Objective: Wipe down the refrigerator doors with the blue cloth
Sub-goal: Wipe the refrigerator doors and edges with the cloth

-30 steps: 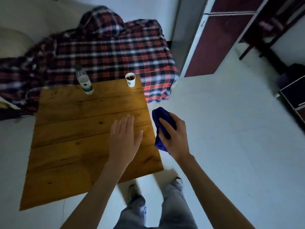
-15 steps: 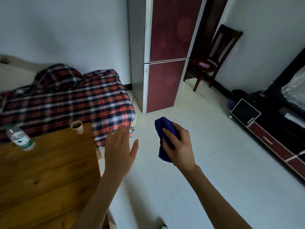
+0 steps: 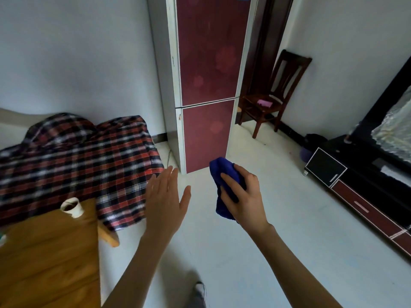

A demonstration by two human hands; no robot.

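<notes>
A tall refrigerator with two dark red doors stands against the far wall; both doors are closed, the upper above the lower, split by a thin white seam. My right hand grips a bunched blue cloth in the air, well short of the lower door. To its left my left hand is held out flat with straight fingers and holds nothing.
A wooden table with a paper cup is at the lower left, with a plaid-covered couch behind it. Right of the refrigerator stands a wooden chair. A dark low cabinet runs along the right wall.
The view has swung up and to the right, from the table to the refrigerator, which is now nearer and central. Both hands keep their pose, the right still gripping the cloth.
</notes>
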